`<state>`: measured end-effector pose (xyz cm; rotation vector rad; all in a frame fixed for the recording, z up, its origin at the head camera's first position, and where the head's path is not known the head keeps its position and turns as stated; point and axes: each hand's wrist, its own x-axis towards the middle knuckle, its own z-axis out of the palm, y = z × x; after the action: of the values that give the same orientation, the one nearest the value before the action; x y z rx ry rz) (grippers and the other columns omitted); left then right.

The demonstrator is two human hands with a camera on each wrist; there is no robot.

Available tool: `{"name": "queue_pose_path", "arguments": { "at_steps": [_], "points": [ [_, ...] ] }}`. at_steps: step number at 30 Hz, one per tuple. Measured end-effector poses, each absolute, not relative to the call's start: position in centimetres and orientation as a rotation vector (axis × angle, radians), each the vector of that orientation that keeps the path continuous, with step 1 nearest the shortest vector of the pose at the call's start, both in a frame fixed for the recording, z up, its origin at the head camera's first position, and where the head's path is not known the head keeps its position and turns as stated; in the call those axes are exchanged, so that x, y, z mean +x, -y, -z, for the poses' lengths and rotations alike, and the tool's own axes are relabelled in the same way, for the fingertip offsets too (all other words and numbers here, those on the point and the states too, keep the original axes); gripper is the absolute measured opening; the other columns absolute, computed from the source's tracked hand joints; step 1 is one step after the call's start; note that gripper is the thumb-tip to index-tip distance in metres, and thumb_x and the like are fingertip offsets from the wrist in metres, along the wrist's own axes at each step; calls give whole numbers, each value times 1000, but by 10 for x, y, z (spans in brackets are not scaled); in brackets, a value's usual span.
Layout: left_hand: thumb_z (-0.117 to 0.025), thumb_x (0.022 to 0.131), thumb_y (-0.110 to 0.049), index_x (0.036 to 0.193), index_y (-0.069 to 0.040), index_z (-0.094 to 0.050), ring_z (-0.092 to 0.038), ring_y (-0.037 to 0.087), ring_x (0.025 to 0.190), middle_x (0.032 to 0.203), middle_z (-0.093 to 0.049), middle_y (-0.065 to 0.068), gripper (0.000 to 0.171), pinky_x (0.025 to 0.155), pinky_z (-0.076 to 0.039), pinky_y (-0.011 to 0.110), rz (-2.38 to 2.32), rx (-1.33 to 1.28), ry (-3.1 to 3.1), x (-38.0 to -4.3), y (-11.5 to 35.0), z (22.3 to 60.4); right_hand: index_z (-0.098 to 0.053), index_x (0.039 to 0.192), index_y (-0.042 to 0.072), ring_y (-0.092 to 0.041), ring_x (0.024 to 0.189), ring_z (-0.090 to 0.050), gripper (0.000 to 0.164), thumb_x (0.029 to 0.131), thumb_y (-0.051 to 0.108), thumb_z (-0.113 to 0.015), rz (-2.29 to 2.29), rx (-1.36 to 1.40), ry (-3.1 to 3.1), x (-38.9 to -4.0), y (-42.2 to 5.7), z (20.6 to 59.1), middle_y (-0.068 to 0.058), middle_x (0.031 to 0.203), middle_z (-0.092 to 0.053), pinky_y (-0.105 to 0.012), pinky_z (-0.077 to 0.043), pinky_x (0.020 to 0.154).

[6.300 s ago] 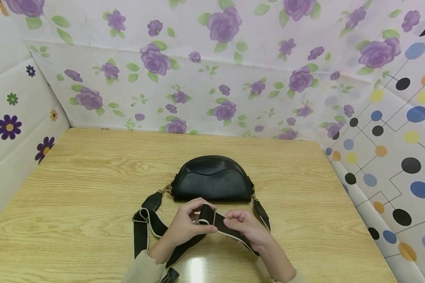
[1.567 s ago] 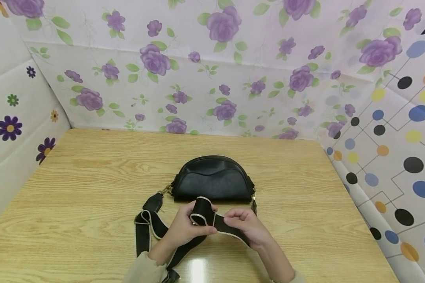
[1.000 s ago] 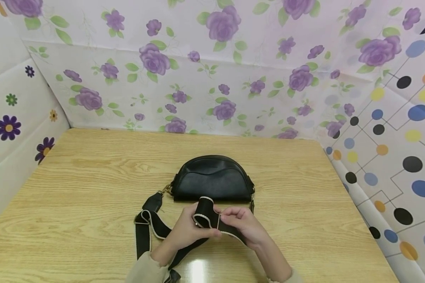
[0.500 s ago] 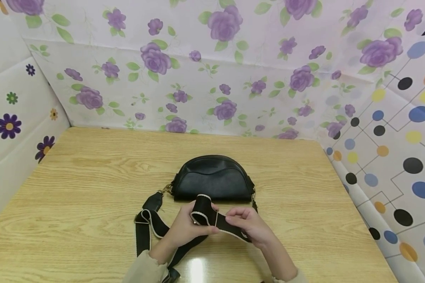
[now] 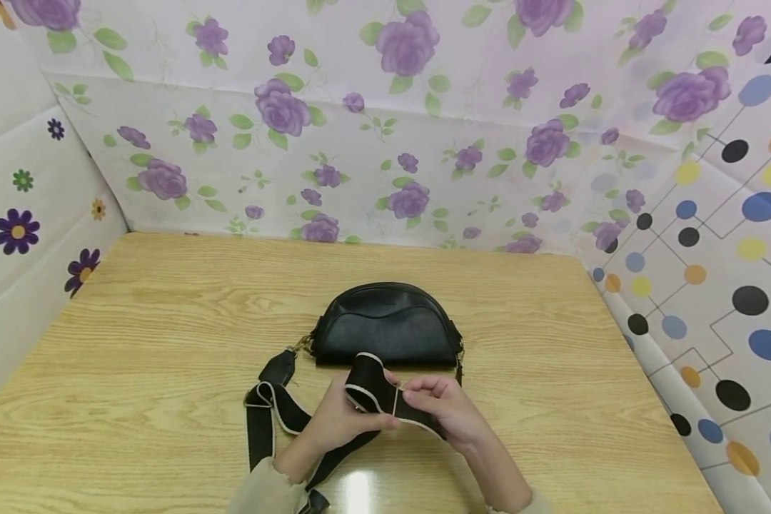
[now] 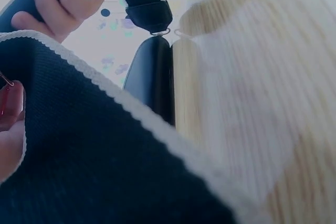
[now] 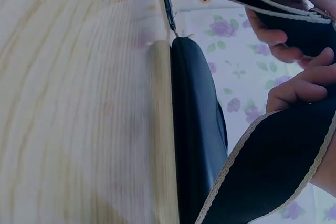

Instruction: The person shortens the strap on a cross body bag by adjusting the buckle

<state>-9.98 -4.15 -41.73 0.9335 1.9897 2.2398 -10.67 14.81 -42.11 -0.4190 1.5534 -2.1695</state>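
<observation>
The left hand (image 5: 335, 421) and right hand (image 5: 451, 412) are pinching the strap (image 5: 417, 415) toward the desk's (image 5: 199, 307) front edge, partly hiding the tab (image 6: 149, 17) the left-wrist view is showing.

Strap loop (image 5: 363, 376) larger, right grip (image 5: 451, 410) nearer buckle (image 5: 395, 401)

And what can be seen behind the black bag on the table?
Behind the bag, the wooden table continues, and the flowered cloth rises at its far edge. The low part directly behind the bag is covered and cannot be seen.
</observation>
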Motion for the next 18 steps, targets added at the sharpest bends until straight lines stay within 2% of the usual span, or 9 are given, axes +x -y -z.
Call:
{"name": "queue_pose_path", "arguments": {
  "at_steps": [10,18],
  "points": [
    [-74,63,12,102,6,-58,-55,11,76,94,-59,18,43,66,-46,25,-2243,881,-1965,-100,38,418,-65,79,15,-6,66,-59,27,87,-5,-49,2191,-384,-1521,-106,-142,418,3,74,-64,-18,-47,58],
    [-75,65,7,101,8,-57,-56,11,79,94,-59,19,40,69,-46,25,-2239,875,-1991,-100,40,415,-64,78,14,-7,65,-59,23,88,-2,-51,2168,-350,-1556,-106,-140,418,2,73,-64,-18,-47,57]
  ]
}}
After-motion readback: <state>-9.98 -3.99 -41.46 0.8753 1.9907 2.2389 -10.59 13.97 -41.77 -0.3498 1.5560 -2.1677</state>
